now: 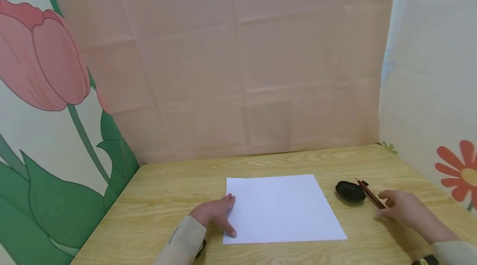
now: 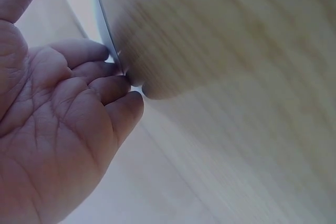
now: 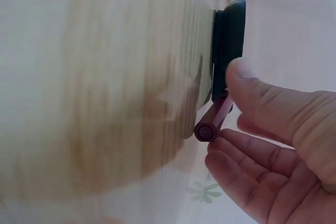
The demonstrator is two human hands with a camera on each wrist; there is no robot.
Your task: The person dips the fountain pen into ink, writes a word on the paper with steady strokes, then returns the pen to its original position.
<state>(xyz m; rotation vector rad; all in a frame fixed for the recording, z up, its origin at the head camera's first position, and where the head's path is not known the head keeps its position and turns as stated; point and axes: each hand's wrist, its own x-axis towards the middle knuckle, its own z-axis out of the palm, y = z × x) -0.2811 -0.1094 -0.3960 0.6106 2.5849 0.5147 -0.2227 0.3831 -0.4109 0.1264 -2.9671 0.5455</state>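
Observation:
A white sheet of paper [image 1: 283, 211] lies flat on the wooden table. My left hand [image 1: 215, 214] is at its left edge, thumb and fingers spread, the fingertips over the paper; in the left wrist view the left hand [image 2: 63, 114] shows its palm, with the fingertips at the paper's edge. To the right of the sheet, a reddish-brown stick with a pointed tip, like a pencil [image 1: 370, 193], leans at a black oval dish [image 1: 350, 191]. Around the near end of the pencil [image 3: 207, 129], the thumb and fingers of my right hand [image 3: 278, 140] stand apart.
The wooden table [image 1: 179, 182] meets a pinkish-beige sheet [image 1: 238, 70] hanging at the back. Walls with painted flowers stand at both sides, a pink tulip [image 1: 44, 58] on the left and a red flower [image 1: 467, 174] on the right.

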